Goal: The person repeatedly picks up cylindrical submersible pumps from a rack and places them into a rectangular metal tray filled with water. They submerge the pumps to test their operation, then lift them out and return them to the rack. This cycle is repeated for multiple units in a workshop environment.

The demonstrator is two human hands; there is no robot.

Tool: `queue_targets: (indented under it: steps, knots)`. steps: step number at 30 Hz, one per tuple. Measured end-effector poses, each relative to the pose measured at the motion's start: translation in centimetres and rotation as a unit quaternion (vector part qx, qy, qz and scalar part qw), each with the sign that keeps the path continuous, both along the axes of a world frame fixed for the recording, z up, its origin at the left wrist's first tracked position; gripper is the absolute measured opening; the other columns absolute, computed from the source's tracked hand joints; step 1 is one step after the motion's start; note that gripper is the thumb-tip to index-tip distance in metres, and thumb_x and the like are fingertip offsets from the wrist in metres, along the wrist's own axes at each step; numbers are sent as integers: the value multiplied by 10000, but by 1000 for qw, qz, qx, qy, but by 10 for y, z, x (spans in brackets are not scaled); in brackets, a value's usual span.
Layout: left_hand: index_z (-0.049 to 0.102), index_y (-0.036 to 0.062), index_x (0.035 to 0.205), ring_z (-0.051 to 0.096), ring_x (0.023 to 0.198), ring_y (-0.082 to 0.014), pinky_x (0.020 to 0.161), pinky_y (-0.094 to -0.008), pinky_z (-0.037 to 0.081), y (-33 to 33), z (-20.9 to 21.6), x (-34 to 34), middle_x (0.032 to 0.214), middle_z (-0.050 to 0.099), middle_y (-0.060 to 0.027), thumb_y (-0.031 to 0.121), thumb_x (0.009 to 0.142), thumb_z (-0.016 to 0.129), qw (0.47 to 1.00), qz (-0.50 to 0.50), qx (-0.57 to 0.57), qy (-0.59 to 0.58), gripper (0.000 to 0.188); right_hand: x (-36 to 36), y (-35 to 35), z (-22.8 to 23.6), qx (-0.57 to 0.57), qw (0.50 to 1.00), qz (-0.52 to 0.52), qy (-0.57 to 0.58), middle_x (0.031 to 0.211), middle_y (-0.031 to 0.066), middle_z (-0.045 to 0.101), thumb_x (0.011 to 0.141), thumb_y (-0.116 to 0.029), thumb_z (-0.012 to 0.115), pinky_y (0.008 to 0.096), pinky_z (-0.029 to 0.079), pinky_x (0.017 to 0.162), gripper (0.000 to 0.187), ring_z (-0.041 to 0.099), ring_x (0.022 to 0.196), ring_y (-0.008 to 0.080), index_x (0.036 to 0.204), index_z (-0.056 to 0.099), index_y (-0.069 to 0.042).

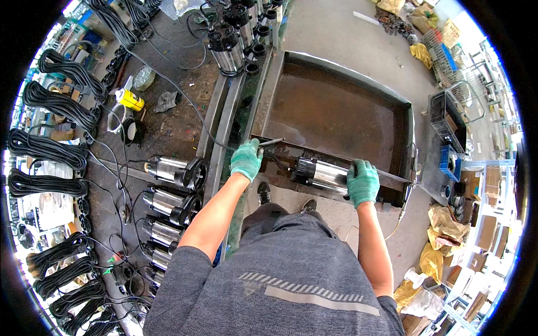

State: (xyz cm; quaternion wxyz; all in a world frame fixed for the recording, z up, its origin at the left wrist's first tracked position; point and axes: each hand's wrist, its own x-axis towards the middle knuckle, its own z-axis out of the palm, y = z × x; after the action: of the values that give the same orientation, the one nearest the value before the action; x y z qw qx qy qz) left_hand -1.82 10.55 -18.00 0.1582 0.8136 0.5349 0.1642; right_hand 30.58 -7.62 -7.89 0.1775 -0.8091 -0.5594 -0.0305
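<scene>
Both my hands wear green gloves. My right hand (363, 182) is wrapped over the right end of a steel pump (324, 176), a shiny cylinder with black ends. The pump lies on its side along the near edge of a rusty metal tray (342, 112). To its left, my left hand (246, 159) is closed around a black cable (208, 130) that runs in from the upper left. A thin grey rod-like piece (273, 141) sticks out beside its fingers; I cannot tell whether the hand grips it too. A cable also shows at the pump's left end.
Several similar pumps (168, 204) lie on the dark workbench (174, 106) at left; others (226, 51) stand upright at the back. Coiled black cables (59, 103) line the far left. A yellow can (130, 99) stands on the bench. Crates (448, 120) and shelving are at right.
</scene>
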Motion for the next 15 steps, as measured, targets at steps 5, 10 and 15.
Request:
queue_targets:
  steps: [5, 10, 15]
  knots:
    - [638, 11, 1169, 674, 997, -410, 857, -474, 544, 6, 5, -10, 1106, 676, -231, 159, 900, 756, 994, -46, -56, -81, 329, 0, 0, 1, 3, 1000, 4, 6, 964, 156, 695, 858, -163, 681, 485, 522, 816, 152, 645, 904, 381, 984, 689, -79]
    - [686, 16, 1207, 691, 1006, -185, 905, -332, 537, 18, 21, -18, 1095, 746, -117, 99, 946, 723, 948, -57, -188, -250, 276, -2, 1, 5, 2, 1000, 6, 0, 955, 148, 698, 858, -161, 681, 479, 524, 810, 144, 646, 898, 378, 980, 690, -87]
    - [707, 32, 1194, 680, 946, -208, 866, -334, 530, 12, 48, -12, 1031, 741, -127, 203, 991, 695, 921, -50, -217, -319, 266, -1, 0, 4, -1, 1000, 3, 5, 938, 144, 698, 858, -158, 682, 479, 524, 807, 129, 645, 900, 376, 967, 690, -89]
